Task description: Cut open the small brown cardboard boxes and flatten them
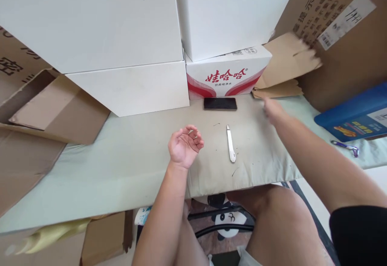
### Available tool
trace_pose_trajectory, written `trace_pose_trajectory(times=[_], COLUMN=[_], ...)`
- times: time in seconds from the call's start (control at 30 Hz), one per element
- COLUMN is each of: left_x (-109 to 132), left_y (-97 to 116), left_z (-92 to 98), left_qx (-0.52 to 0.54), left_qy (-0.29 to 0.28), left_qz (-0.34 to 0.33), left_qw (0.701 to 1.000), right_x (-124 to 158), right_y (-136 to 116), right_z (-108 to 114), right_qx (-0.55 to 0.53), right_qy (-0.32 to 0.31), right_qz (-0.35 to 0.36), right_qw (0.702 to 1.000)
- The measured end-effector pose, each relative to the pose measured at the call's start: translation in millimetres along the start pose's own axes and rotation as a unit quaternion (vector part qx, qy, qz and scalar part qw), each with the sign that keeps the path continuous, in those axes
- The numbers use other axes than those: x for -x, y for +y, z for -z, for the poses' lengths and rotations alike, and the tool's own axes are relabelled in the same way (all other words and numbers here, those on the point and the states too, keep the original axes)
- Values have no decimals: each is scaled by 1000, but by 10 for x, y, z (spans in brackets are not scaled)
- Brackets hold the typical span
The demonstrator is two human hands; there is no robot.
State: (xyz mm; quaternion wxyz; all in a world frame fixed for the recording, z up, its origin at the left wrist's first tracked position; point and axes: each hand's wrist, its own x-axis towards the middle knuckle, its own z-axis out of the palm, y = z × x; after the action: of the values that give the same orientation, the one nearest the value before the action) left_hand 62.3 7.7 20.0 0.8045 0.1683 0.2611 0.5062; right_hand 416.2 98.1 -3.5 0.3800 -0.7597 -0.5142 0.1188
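My left hand point(186, 146) rests palm up over the cloth-covered table point(127, 157), its fingers loosely curled and apart, with nothing in it. To its right lies a white utility knife point(230, 144), apart from both hands. My right hand point(272, 110) is stretched forward at the right and smeared by motion, so its fingers are not clear. It is nearest to the torn brown cardboard point(287, 62) beside the white and red carton point(229, 78). A black phone point(220, 103) lies flat in front of that carton.
Large white boxes point(127, 90) stand stacked at the back left. An open cardboard box point(60, 108) is at the far left. On the right are a tall brown carton point(347, 56), a blue package point(356, 112) and a small purple tool point(346, 147). The table's front edge is above my legs.
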Motion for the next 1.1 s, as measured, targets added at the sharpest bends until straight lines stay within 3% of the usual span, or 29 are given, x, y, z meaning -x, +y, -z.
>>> trace_pose_trajectory(times=[0.1, 0.2, 0.33, 0.4, 0.47, 0.57, 0.63, 0.77, 0.87, 1.0, 1.1], left_x=[20, 99, 257, 333, 400, 500, 580, 756, 842, 888, 961], left_y=[57, 126, 234, 308, 399, 560, 674, 890, 1016, 1137, 1200], left_z=[3, 26, 90, 140, 201, 308, 384, 554, 701, 866, 940], left_qx=[10, 30, 66, 99, 148, 219, 237, 208, 192, 203, 189], left_qy=[2, -10, -2, 15, 44, 105, 140, 184, 203, 235, 239], left_qz=[-2, -18, -43, -66, -103, -163, -195, -282, -323, -309, -341], left_qw=[1000, 999, 997, 993, 983, 956, 941, 919, 904, 899, 889], right_x=[758, 1309, 1418, 1359, 1338, 1427, 1539, 1819, 2073, 2339, 2402], right_y=[105, 110, -203, -556, -1030, -1866, -2439, -3515, -4218, -4870, -5009], right_z=[-93, 16, 284, 307, 185, -265, -689, -1571, -2075, -2509, -2673], right_qx=[120, 204, 279, 295, 271, 154, 72, 6, 3, 10, 48], right_qy=[-92, -160, -243, -248, -229, -203, -216, -300, -293, -233, -235], right_qz=[-7, 25, 50, 88, 171, 336, 428, 492, 536, 587, 615], right_qw=[988, 965, 928, 919, 919, 907, 875, 817, 792, 775, 751])
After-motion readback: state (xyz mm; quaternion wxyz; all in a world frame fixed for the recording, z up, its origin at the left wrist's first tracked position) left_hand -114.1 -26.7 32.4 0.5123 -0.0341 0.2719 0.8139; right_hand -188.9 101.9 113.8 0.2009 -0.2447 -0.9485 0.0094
